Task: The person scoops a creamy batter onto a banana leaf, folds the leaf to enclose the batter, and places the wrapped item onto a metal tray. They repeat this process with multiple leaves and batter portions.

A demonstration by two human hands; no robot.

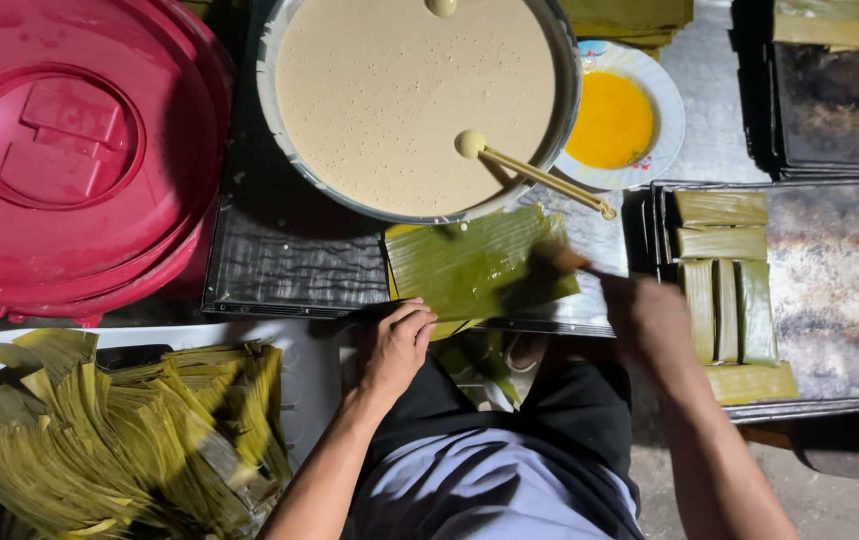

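Observation:
A green banana leaf piece (465,262) lies flat on a dark metal tray (280,265) in front of me. My left hand (397,343) presses on the leaf's near edge with its fingers. My right hand (650,320) grips a brush (550,272) whose blurred head sweeps over the leaf's right side. Just beyond the leaf stands a large round basin of beige batter (400,90) with a ladle (535,172) resting in it. A white bowl of yellow oil (612,120) sits to the basin's right.
Several folded leaf parcels (725,275) lie on a black baking tray (840,290) at right, with more trays (840,90) stacked behind. A red plastic lid (70,150) fills the upper left. A pile of cut leaves (120,440) sits at lower left.

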